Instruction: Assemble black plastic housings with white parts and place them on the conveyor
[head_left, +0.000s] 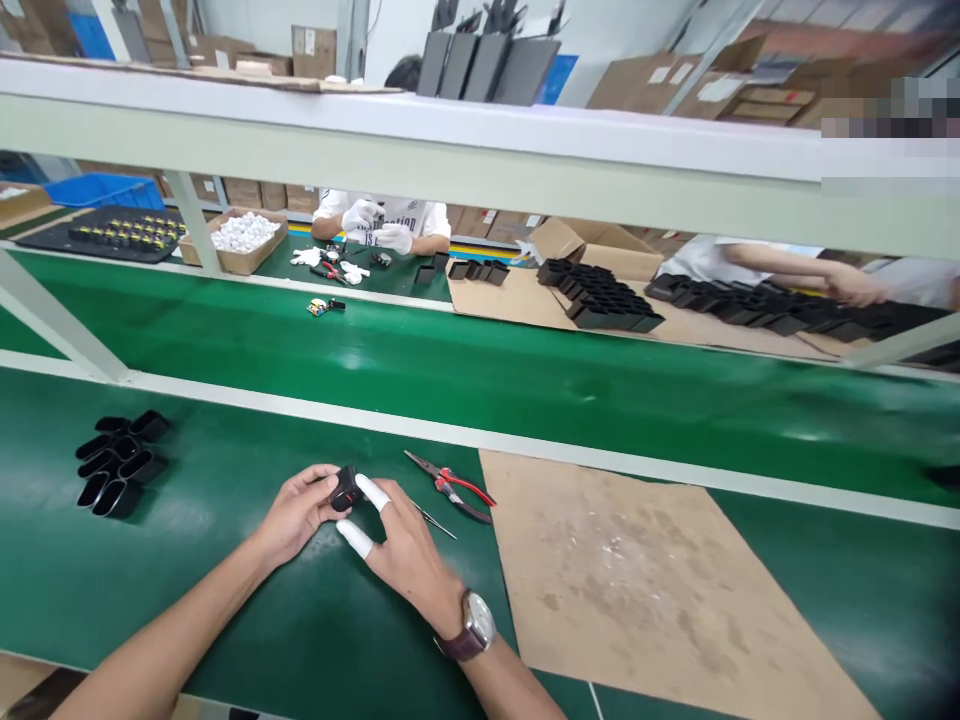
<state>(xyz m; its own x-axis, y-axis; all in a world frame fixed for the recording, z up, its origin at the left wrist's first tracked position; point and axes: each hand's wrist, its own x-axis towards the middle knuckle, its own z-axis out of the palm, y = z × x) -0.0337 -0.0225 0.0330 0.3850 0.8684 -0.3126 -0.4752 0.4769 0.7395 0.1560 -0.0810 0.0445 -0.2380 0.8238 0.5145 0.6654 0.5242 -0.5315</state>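
Note:
Both my hands meet over the green mat near the front edge. My left hand [298, 512] and my right hand [401, 555] together hold a small black plastic part [346, 489] with a spot of red on it. White finger cots cover the thumb and forefinger of my right hand, and a brown-strapped watch [474, 626] sits on that wrist. Red-handled pliers [452, 487] lie just right of the part, with a thin metal tool [435, 521] beside them. A cluster of several black open housings [120, 463] stands to the left.
A brown cardboard sheet [645, 580] lies to the right. Beyond a white rail runs a green conveyor belt [480, 370] carrying a small component [324, 306]. Across it, people handle black parts [600, 295]; a box of white pieces [240, 235] and a black tray [120, 232] sit far left.

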